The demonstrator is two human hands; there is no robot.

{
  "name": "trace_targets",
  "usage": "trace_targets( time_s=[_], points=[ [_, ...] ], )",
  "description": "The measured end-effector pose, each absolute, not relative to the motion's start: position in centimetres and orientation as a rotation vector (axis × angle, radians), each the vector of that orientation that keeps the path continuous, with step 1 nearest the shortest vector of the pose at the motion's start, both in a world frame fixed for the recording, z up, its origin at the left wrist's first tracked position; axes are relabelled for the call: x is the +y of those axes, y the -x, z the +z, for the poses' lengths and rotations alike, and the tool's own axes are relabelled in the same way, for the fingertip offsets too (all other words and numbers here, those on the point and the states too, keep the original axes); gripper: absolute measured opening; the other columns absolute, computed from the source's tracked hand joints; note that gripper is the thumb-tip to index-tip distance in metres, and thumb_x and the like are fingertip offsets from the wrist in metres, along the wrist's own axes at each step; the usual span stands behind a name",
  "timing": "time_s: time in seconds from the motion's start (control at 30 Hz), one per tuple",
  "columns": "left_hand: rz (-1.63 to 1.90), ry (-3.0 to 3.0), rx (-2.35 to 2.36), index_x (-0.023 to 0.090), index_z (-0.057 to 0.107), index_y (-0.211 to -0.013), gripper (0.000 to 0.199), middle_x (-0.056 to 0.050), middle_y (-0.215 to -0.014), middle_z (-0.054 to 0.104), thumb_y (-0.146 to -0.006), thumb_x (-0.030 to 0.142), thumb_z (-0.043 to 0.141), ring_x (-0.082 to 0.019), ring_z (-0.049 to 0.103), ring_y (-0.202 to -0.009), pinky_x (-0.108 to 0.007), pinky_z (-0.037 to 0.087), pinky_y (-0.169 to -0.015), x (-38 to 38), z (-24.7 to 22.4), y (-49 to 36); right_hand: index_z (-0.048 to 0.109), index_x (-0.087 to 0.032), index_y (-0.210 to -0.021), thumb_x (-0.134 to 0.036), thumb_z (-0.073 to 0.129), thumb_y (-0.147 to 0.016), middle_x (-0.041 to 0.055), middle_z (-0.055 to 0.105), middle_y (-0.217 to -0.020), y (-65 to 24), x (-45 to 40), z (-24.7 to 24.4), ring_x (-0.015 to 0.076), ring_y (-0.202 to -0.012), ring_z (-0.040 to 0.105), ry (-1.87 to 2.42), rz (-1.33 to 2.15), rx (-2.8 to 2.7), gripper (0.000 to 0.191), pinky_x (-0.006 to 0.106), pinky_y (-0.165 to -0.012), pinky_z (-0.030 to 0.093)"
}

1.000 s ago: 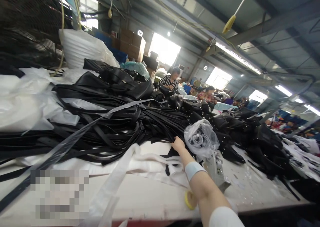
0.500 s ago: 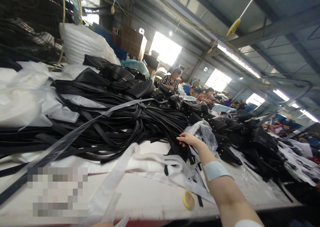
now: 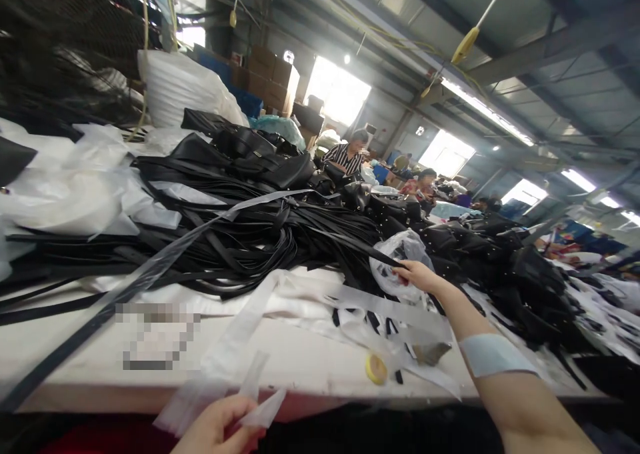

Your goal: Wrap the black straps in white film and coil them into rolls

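My right hand [image 3: 416, 276] is closed on the end of a black strap [image 3: 370, 246], drawn out of a large bundle of black straps [image 3: 260, 241] on the table. Beside that hand, a clear plastic bag [image 3: 400, 247] holds something dark. My left hand [image 3: 225, 424], low in the view at the table's front edge, pinches a translucent plastic strip [image 3: 235, 337]. A long clear sleeve [image 3: 165, 261] lies diagonally over the bundle.
Black bags [image 3: 470, 254] are heaped at the back and right. White plastic [image 3: 90, 181] lies at the left. A yellow tape roll [image 3: 375, 369] sits near the front edge of the table [image 3: 300, 374]. People work farther back.
My right hand has moved right, pulling a strap end out from the bundle. My left hand has risen into view with the plastic strip. The camera view has shifted slightly.
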State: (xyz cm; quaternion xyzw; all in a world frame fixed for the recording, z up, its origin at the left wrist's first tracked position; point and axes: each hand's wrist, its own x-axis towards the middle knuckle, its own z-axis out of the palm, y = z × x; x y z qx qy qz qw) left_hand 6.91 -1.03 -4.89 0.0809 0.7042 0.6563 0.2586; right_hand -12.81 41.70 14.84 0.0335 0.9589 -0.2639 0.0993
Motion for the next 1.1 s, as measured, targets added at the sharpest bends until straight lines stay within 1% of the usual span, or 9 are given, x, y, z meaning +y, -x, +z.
trace_targets(
  time_s=[0.17,0.37,0.57,0.67,0.77,0.87,0.93,1.0,1.1],
  points=[
    [1.715,-0.293,1.962,0.014,0.066,-0.077,0.06,-0.003,-0.069,0.059,-0.075,0.073,0.056,-0.017,0.051,-0.066,-0.024,0.042,-0.06,-0.4,-4.6,-7.6,0.066,-0.016,-0.078,-0.032,0.062,-0.087,0.0027,0.062,-0.062,13.6,43.9,14.7,0.0165,-0.064,0.056,-0.321,-0.655,2.838,0.019,0.027,-0.069,0.043],
    [1.64,-0.242,1.956,0.016,0.071,-0.082,0.063,-0.005,-0.073,0.063,-0.07,0.076,0.057,-0.02,0.055,-0.07,-0.026,0.045,-0.063,-0.2,-4.3,-7.7,0.065,-0.015,-0.07,-0.047,0.069,-0.082,0.0016,0.06,-0.054,12.4,43.1,14.8,0.013,-0.05,0.052,-0.332,-0.844,2.464,0.034,0.027,-0.06,0.049],
    [1.653,-0.278,1.972,0.017,0.067,-0.074,0.054,-0.002,-0.064,0.056,-0.073,0.07,0.059,-0.017,0.048,-0.061,-0.024,0.041,-0.058,1.0,-3.4,-7.7,0.045,-0.021,-0.064,-0.067,0.04,-0.09,-0.0079,0.036,-0.047,8.5,42.6,16.4,0.0064,-0.038,0.029,-0.178,-1.326,2.404,0.053,0.025,-0.059,0.049],
    [1.687,-0.314,1.941,0.015,0.064,-0.073,0.049,-0.001,-0.063,0.055,-0.076,0.064,0.06,-0.015,0.047,-0.059,-0.024,0.038,-0.056,1.4,-3.1,-7.6,0.033,-0.023,-0.058,-0.07,0.038,-0.088,-0.0097,0.022,-0.044,5.2,45.2,17.1,0.0066,-0.036,0.019,-0.118,-1.473,2.426,0.055,0.026,-0.051,0.044],
    [1.71,-0.306,1.919,0.014,0.062,-0.073,0.044,-0.001,-0.063,0.057,-0.077,0.058,0.061,-0.015,0.048,-0.06,-0.024,0.037,-0.057,1.5,-2.8,-7.7,0.033,-0.024,-0.055,-0.06,0.053,-0.086,-0.0097,0.021,-0.045,1.5,50.5,17.4,0.006,-0.035,0.015,-0.222,-1.816,2.436,0.051,0.028,-0.045,0.038],
    [1.741,-0.25,1.905,0.014,0.062,-0.075,0.042,-0.002,-0.065,0.061,-0.076,0.056,0.063,-0.017,0.052,-0.062,-0.025,0.039,-0.058,1.4,-2.5,-7.8,0.036,-0.026,-0.053,-0.045,0.05,-0.091,-0.0083,0.018,-0.048,-1.0,55.7,17.2,0.0061,-0.033,0.01,-0.382,-2.374,2.486,0.045,0.032,-0.039,0.03],
    [1.757,-0.22,1.889,0.014,0.063,-0.076,0.04,-0.003,-0.066,0.063,-0.075,0.054,0.065,-0.018,0.054,-0.063,-0.026,0.04,-0.059,1.4,-2.4,-7.9,0.04,-0.027,-0.053,-0.035,0.039,-0.096,-0.0061,0.019,-0.048,-1.5,56.8,17.0,0.0078,-0.031,0.017,-0.379,-2.822,2.411,0.044,0.034,-0.039,0.032],
    [1.769,-0.217,1.883,0.013,0.064,-0.077,0.04,-0.005,-0.069,0.065,-0.075,0.053,0.065,-0.019,0.057,-0.065,-0.026,0.041,-0.061,1.5,-2.3,-8.0,0.05,-0.028,-0.058,-0.033,0.031,-0.098,-0.0035,0.028,-0.05,-1.1,54.8,16.7,0.01,-0.034,0.031,-0.422,-3.066,2.249,0.045,0.032,-0.04,0.038],
    [1.776,-0.239,1.895,0.012,0.065,-0.078,0.046,-0.007,-0.071,0.066,-0.077,0.058,0.063,-0.02,0.058,-0.067,-0.027,0.043,-0.062,1.7,-1.9,-8.0,0.067,-0.025,-0.081,-0.047,0.043,-0.094,0.0003,0.048,-0.061,-0.3,46.8,16.0,0.0115,-0.045,0.046,-0.458,-2.738,2.142,0.035,0.027,-0.039,0.042]
  ],
)
